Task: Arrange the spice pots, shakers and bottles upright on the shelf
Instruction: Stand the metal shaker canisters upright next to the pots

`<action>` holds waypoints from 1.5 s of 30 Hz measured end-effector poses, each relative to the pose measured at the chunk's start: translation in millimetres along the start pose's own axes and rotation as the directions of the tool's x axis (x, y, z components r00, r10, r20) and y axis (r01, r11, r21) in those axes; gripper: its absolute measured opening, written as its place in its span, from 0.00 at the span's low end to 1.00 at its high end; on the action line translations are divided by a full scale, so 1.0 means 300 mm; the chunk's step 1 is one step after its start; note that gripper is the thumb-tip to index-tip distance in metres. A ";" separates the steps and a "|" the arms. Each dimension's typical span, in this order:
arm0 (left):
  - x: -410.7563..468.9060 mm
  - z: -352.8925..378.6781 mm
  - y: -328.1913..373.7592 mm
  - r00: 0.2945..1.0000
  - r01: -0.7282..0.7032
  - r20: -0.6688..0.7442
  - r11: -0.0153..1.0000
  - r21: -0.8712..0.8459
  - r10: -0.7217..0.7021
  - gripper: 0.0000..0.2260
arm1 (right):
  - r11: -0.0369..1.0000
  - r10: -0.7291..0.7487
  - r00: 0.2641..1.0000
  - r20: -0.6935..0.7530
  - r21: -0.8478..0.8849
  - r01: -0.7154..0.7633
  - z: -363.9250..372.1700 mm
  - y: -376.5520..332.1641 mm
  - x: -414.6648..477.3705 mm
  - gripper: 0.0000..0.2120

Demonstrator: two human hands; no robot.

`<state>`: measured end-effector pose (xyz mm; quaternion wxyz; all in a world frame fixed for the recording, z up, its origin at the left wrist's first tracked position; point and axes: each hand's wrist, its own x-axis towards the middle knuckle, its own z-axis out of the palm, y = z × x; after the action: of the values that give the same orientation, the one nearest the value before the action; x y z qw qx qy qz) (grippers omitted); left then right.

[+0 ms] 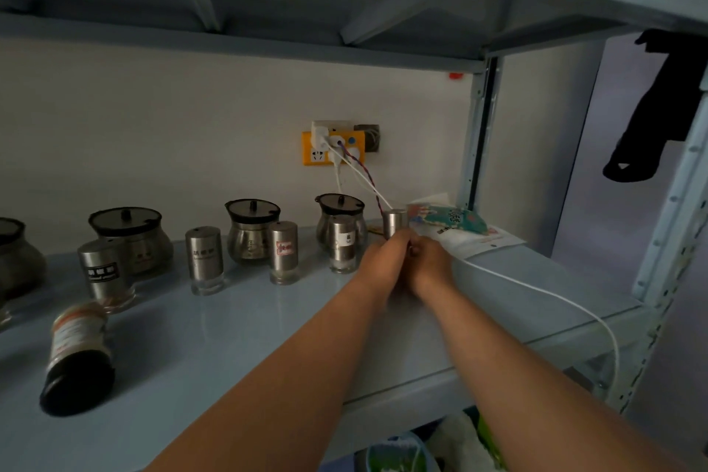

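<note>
Gripping one steel shaker (395,223) from both sides, left hand (385,261) and right hand (431,265) met at the right part of the pale blue shelf (230,337). Fingers of both hands were wrapped together around the shaker's lower half; only its steel cap showed above them, upright. It stood just beside a printed packet (465,228) lying flat against the wall.

Left of the hands, a salt shaker (343,247) stood upright, right in front of a lidded glass pot (339,213). Further left: shaker with red label (283,251), upright, in front of a second lidded pot (251,228). Then a plain steel shaker (205,259), upright. Then a shaker with black label (105,274), upright, in front of a third lidded pot (132,238). A fourth pot (17,257) was cut off at the left edge.

A dark sauce jar (78,358) lay on its side near the front left of the shelf, black cap toward the camera, well apart from the hands.

A yellow wall socket (318,157) carried white chargers; a white cable (555,295) ran from it across the shelf and over the front edge, and a braided cable (362,169) dropped toward the held shaker. Black cloth (651,119) hung at the right of the frame.
</note>
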<state>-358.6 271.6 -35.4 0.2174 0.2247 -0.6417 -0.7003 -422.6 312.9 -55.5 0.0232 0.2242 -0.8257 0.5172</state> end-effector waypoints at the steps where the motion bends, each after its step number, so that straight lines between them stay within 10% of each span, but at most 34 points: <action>1: 0.012 0.001 -0.011 1.000 -0.004 -0.010 1.000 0.009 0.004 0.11 | 1.000 0.004 1.000 -0.001 -0.003 -0.004 0.002 0.004 0.004 0.10; 37: 0.123 -0.034 -0.093 0.994 -0.062 0.084 0.998 -0.027 0.064 0.14 | 1.000 -0.024 0.997 -0.067 0.008 0.024 0.036 0.054 0.027 0.08; 45: 0.020 -0.033 -0.083 0.928 -0.345 -0.117 0.935 0.083 0.353 0.06 | 0.998 -0.050 0.978 -0.201 0.027 0.056 0.001 0.029 -0.028 0.10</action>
<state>-358.2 262.1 -61.3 0.3731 0.1586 -0.6769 -0.6144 -418.4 318.8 -65.2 0.1163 0.1934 -0.8045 0.5495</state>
